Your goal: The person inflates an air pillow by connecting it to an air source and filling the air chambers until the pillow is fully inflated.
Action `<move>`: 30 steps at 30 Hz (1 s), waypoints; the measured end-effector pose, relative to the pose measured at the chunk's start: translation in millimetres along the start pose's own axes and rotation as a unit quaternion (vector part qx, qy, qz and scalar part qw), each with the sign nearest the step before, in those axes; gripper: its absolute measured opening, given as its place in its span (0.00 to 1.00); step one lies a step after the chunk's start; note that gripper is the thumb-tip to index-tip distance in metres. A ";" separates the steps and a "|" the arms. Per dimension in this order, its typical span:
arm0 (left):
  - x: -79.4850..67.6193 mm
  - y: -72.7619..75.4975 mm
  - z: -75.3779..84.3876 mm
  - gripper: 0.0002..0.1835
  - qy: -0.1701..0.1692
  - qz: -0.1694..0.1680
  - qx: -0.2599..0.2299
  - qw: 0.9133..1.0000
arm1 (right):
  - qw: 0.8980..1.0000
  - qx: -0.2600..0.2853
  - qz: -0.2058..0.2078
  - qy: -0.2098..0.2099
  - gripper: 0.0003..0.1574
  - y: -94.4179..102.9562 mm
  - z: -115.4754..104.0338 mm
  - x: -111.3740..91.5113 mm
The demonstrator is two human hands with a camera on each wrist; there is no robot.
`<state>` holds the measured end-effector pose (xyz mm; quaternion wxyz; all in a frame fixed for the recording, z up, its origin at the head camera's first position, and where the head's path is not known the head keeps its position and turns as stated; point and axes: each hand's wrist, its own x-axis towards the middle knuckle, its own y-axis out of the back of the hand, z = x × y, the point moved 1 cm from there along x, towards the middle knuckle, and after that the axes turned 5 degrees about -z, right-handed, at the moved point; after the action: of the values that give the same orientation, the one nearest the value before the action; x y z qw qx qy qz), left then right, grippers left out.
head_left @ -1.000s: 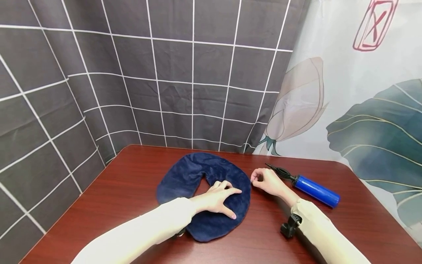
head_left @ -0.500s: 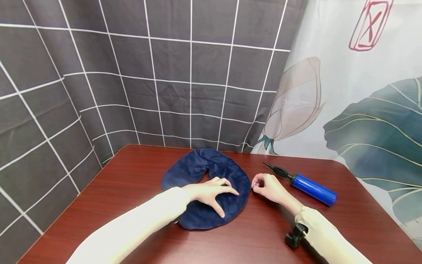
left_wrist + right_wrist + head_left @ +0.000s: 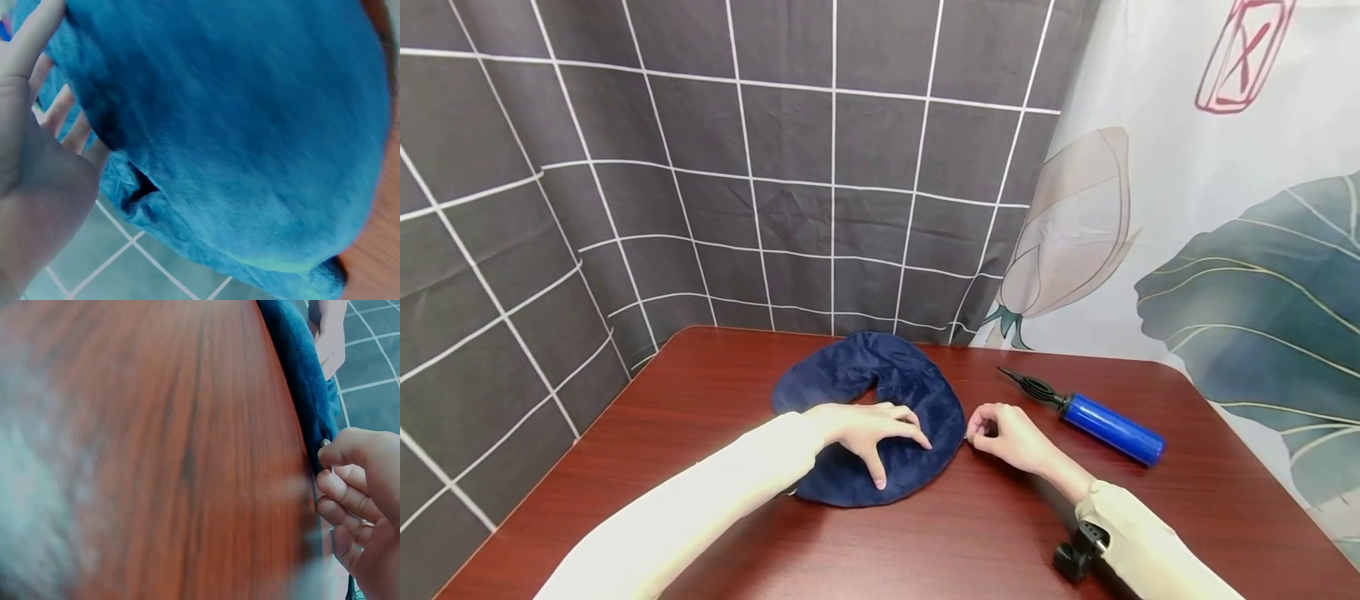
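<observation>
A dark blue plush U-shaped neck pillow cover [image 3: 917,392] lies flat on the table. My left hand [image 3: 868,429] rests on it, thumb and fingers spread apart; in the left wrist view the same hand [image 3: 44,175] is beside the plush fabric. At the cover's right edge my right hand [image 3: 1011,437] pinches a small metal zipper pull [image 3: 325,444] between thumb and forefinger. Most of the pull is hidden by the fingertips, and the zipper's teeth cannot be made out.
A blue hand pump [image 3: 1112,427] with a black nozzle lies right of my right hand on the red-brown wooden table [image 3: 715,383]. Behind the table hang a grey gridded curtain [image 3: 790,208] and a white flower-printed curtain [image 3: 1157,167].
My right hand has moved nearer along the cover's right edge with the zipper pull. The cover has turned and slid slightly away, with my left hand shifting left on it.
</observation>
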<state>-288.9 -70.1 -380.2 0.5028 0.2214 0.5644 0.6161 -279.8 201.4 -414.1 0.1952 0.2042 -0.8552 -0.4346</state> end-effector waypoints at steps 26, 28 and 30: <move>-25.8 -4.8 6.5 0.45 0.022 -0.049 -0.002 0.999 | 0.997 -0.019 -0.031 0.063 0.11 -12.1 -26.2 -5.8; -27.5 -5.1 7.4 0.45 0.023 -0.046 0.002 0.999 | 0.997 -0.018 -0.032 0.065 0.11 -12.9 -28.6 -5.7; -29.4 -5.2 8.7 0.45 0.026 -0.046 0.005 0.999 | 0.997 -0.016 -0.033 0.067 0.10 -13.6 -30.9 -5.9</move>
<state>-268.0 -92.4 -374.0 0.5144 0.1814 0.5905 0.5948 -256.6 176.6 -409.4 0.2407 0.2577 -0.8257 -0.4403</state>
